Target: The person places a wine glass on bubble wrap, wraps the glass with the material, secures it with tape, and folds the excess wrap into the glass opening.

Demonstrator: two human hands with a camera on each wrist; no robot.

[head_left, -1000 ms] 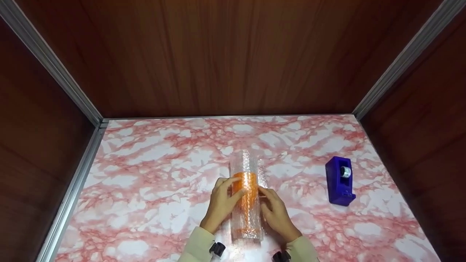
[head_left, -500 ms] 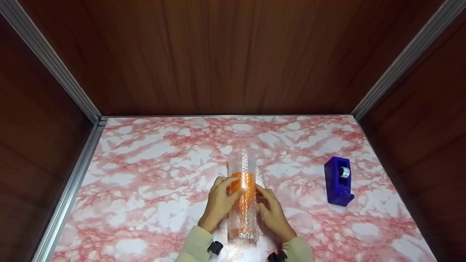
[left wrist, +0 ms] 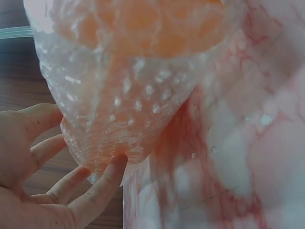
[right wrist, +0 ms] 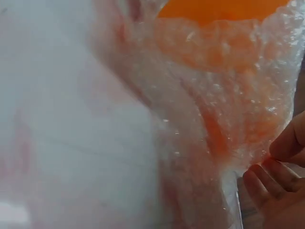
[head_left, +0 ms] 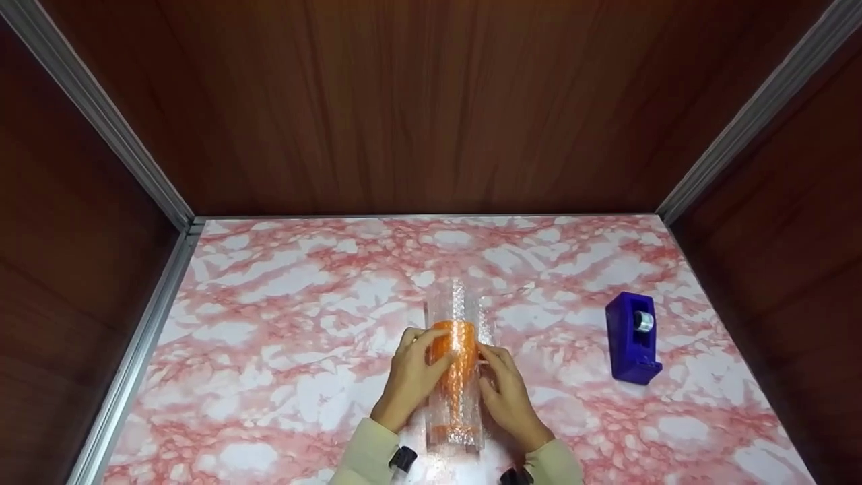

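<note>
An orange goblet (head_left: 459,340) lies lengthwise on the table inside a roll of clear bubble wrap (head_left: 458,300). Its wide cup points away from me and its foot lies nearer. My left hand (head_left: 412,374) holds the wrapped roll from the left, thumb and fingertips curved over its top. In the left wrist view, fingertips of the left hand (left wrist: 62,186) bear on the wrap below the orange rim. On the right side, my right hand (head_left: 508,397) pinches the wrap's loose edge. The right wrist view shows the right hand's fingers (right wrist: 279,183) closed on that edge.
A purple tape dispenser (head_left: 633,340) with a roll of clear tape stands at the right on the pink-and-white marbled table (head_left: 303,323). Dark wood panels (head_left: 431,121) with grey metal corner rails (head_left: 128,135) enclose the back and sides.
Both hands keep their hold on the wrapped goblet, with hardly any visible movement. The whole head view shifts slightly between frames.
</note>
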